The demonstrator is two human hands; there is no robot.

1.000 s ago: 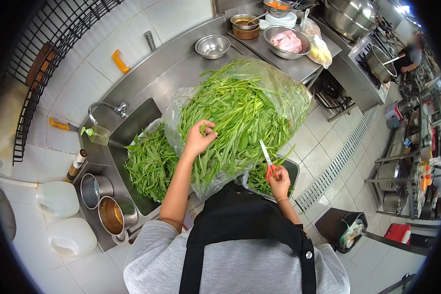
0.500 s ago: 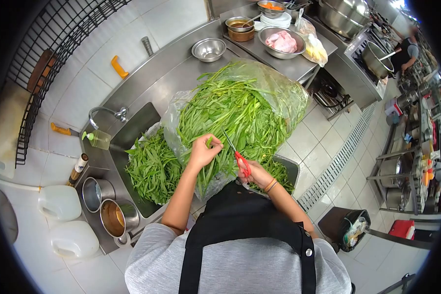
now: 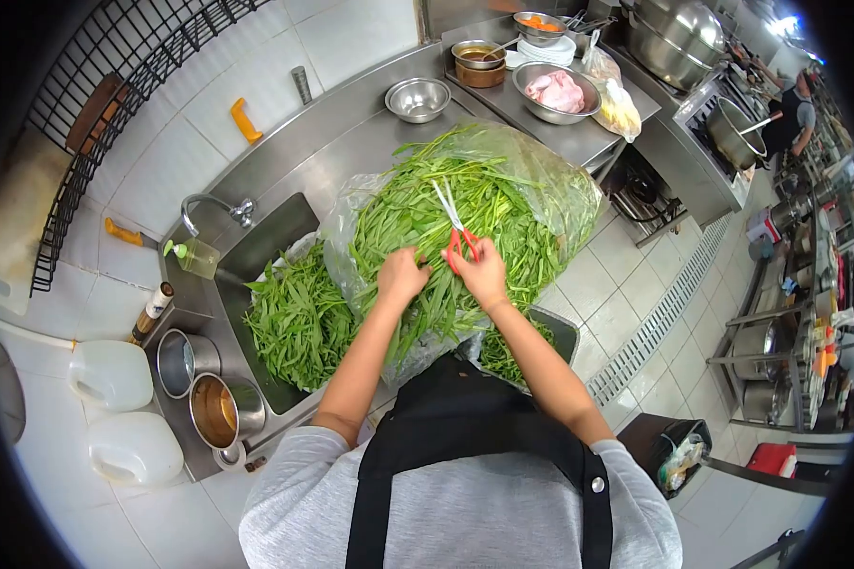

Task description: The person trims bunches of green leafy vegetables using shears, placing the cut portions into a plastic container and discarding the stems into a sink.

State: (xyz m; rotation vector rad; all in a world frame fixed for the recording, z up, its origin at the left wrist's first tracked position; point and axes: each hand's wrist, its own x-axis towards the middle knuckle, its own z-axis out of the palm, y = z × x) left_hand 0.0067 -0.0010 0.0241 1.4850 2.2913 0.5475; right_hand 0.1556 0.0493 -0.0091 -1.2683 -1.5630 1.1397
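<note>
A big heap of long green leafy stalks (image 3: 465, 218) lies in a clear plastic bag (image 3: 550, 175) on the steel counter. My left hand (image 3: 400, 275) grips a few stalks at the near edge of the heap. My right hand (image 3: 482, 270) holds red-handled scissors (image 3: 454, 223) with the blades open and pointing away over the greens, right beside my left hand. Cut greens (image 3: 294, 318) fill the sink (image 3: 256, 242) to the left. More cut greens lie in a metal tray (image 3: 565, 327) at the counter's near right.
A tap (image 3: 213, 204) and soap bottle (image 3: 192, 256) stand by the sink. Two pots (image 3: 209, 394) and white jugs (image 3: 114, 375) sit at left. Steel bowls (image 3: 417, 98), one with raw meat (image 3: 560, 90), stand at the back. Another person (image 3: 792, 104) works at a stove far right. A bin (image 3: 674, 446) stands on the floor.
My right hand brought the scissors up from the tray at the right, across to the heap beside my left hand. My left hand stayed on the stalks.
</note>
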